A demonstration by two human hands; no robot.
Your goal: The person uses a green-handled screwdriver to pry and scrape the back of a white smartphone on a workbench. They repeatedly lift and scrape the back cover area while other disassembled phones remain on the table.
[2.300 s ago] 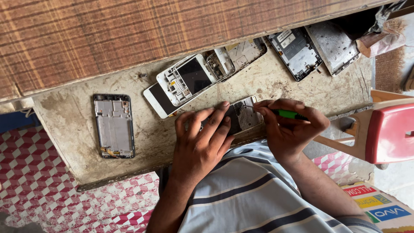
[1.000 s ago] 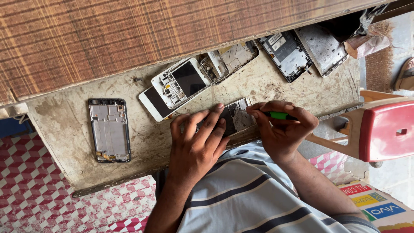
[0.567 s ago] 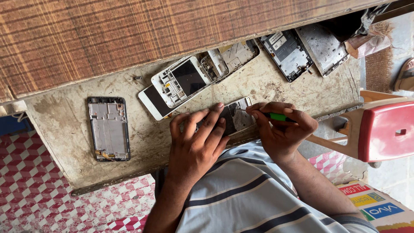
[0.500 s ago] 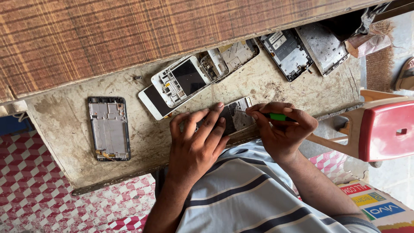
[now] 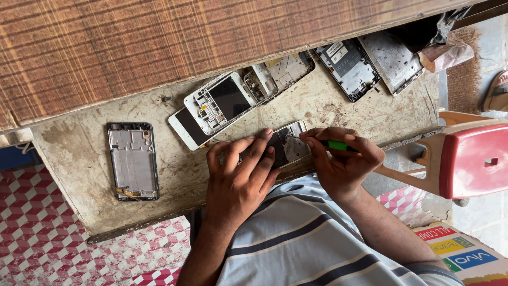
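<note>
Left hand (image 5: 241, 177) flat on an opened dark phone body with exposed metal inner parts (image 5: 288, 144), fingers spread and pressing it down onto the stained, scuffed grey worktop (image 5: 84, 180), near the front edge. Right hand (image 5: 341, 159) just beside it, fingers clenched around a slim green-handled screwdriver (image 5: 338, 145), tip aimed at the right end of the phone body; contact of the tip with the phone not clear enough to tell.

Behind the hands, a white phone with its back removed, showing a black rectangular battery and a small circuit board (image 5: 211, 108), lying slantwise. Touching its right end, a pale phone frame with bare metal plate (image 5: 283, 71). Farther right, a dark opened phone chassis with a white-labelled part (image 5: 348, 66), and next to it a dull grey metal back cover (image 5: 391, 55). Well apart on the left, a black-rimmed grey phone mid-frame (image 5: 132, 160), lying flat. Right of the worktop, a red plastic stool with pale wooden legs (image 5: 473, 159). Below, red-and-white patterned floor (image 5: 37, 233) and a striped grey-blue shirt (image 5: 301, 243).
</note>
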